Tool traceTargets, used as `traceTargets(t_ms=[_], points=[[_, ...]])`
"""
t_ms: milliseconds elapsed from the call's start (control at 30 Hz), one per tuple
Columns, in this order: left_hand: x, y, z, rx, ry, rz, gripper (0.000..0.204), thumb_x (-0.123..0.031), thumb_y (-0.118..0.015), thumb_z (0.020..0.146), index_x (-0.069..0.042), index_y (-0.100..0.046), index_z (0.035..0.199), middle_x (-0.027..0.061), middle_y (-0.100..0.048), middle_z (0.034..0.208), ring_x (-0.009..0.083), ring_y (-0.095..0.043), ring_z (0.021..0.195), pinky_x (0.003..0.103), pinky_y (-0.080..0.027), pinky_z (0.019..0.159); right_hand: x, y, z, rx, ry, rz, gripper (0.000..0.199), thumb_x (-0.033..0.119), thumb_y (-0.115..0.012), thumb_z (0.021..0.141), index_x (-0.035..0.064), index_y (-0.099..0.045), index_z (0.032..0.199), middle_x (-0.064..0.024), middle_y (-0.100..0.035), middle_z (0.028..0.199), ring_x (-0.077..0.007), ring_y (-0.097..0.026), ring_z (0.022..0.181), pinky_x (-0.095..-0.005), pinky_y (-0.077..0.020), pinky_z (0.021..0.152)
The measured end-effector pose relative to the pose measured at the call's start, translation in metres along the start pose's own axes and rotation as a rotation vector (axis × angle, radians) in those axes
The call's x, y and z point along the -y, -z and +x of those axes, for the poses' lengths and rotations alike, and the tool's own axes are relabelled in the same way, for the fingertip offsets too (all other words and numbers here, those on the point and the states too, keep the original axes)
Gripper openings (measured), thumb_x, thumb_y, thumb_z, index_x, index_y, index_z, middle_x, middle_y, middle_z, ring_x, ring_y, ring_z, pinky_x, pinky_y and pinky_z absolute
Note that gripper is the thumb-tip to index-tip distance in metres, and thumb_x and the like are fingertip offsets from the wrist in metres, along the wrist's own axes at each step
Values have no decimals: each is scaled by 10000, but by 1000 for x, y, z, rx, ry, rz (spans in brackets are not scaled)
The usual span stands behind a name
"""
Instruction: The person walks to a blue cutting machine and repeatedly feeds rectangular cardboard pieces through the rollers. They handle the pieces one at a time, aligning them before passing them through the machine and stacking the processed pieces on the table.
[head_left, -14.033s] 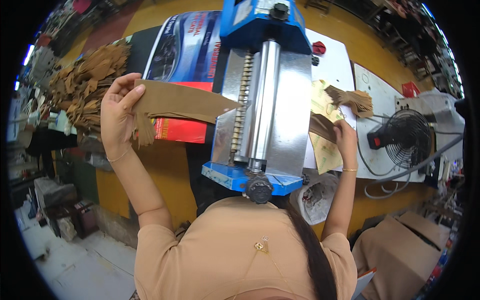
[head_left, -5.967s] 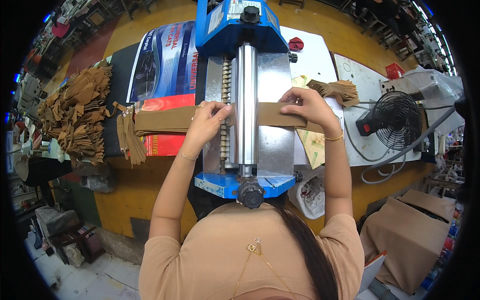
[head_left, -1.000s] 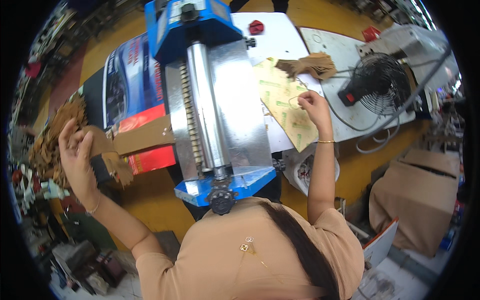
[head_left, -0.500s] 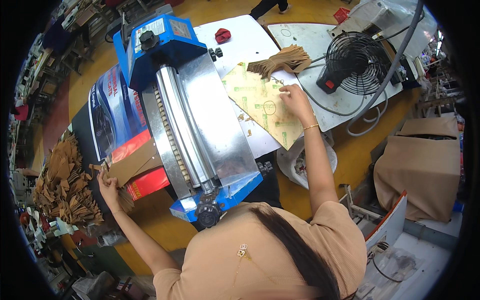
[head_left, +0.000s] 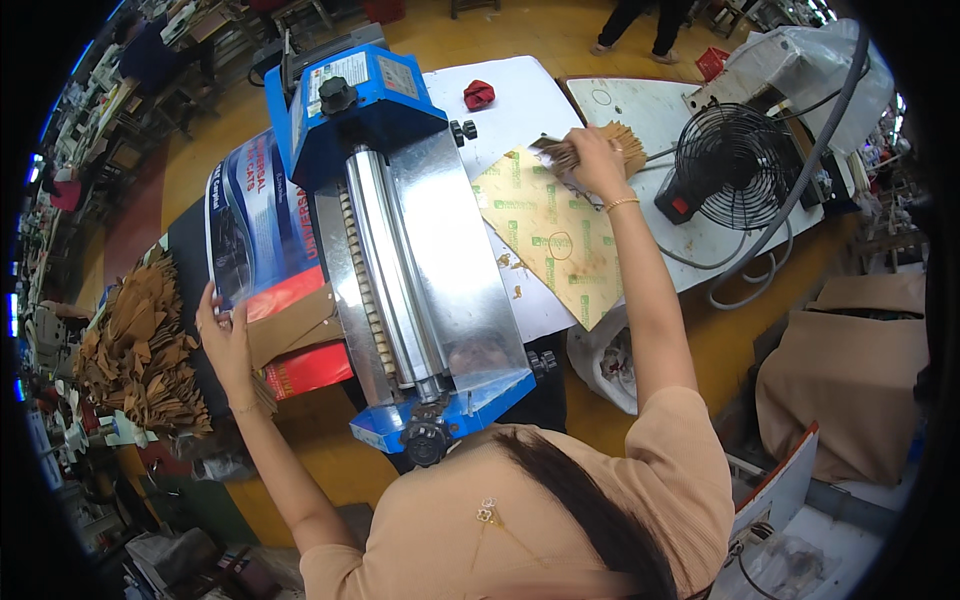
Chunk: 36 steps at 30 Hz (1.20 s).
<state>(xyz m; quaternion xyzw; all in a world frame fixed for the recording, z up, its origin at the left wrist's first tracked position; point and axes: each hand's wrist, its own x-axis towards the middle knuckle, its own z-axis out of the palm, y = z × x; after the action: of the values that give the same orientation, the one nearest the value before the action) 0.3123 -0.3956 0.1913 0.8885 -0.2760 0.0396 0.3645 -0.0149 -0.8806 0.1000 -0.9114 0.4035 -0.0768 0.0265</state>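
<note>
In the head view, the trouble I'd expect is at the fanned bundle of brown strips [head_left: 628, 145] on the far right: taken by too few layers, it could shed loose ones over the patterned yellow sheet [head_left: 545, 225] on the near side of it. The black desk fan [head_left: 735, 165] stands near it, to the right; I can't tell whether it is running, but a draught might lift thin pieces. My long dark hair [head_left: 585, 500] hangs close to the near end of the blue roller machine [head_left: 370, 110], and could catch if the steel roller [head_left: 395, 270] were turning, which I can't judge.

As for grip, my right hand [head_left: 597, 165] lies over the bundle with its fingers bent down onto it; the fingertips are blurred and partly hidden, so I can't say how tightly they close. My left hand [head_left: 227, 345] is spread, thumb well apart from the fingers, pinching nothing. It is at the left end of the flat brown strips [head_left: 290, 325], left of the machine; contact there is unclear.
</note>
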Motion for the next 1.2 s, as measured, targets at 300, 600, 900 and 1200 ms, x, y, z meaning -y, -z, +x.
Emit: traceTargets(t_ms=[300, 600, 900, 1200], points=[[-237, -84, 47, 182, -713, -242, 630, -365, -797, 751, -52, -593, 1259, 186, -523, 1248, 309, -522, 1166, 385, -441, 957, 26, 137, -22, -507, 44, 585, 425, 210, -797, 737, 29, -631, 1084, -144, -695, 981, -300, -671, 923, -358, -520, 812], [-330, -143, 52, 963, -441, -742, 485, -260, -826, 729, -25, -658, 1119, 103, -679, 1046, 186, -636, 982, 311, -500, 873, 97, 210, -24, -306, 347, 951, 498, 344, -776, 798, 5, -626, 1130, -86, -698, 956, -143, -655, 812, -271, -533, 691], [-334, -130, 49, 705, -375, -925, 353, -245, -836, 754, -21, -665, 966, 29, -667, 885, 96, -613, 795, 259, -496, 709, 49, 68, 46, -148, 87, 1044, 360, 350, -619, 913, 59, -668, 1118, -113, -645, 1005, -254, -638, 911, -332, -499, 854], [-327, -66, 63, 523, -399, -1130, 499, -284, -643, 928, 59, -515, 1266, 200, -653, 1122, 266, -653, 1018, 358, -524, 910, 64, -73, 32, -87, 46, 453, 190, 245, -708, 784, 138, -745, 937, -70, -619, 980, -281, -603, 983, -411, -496, 856]])
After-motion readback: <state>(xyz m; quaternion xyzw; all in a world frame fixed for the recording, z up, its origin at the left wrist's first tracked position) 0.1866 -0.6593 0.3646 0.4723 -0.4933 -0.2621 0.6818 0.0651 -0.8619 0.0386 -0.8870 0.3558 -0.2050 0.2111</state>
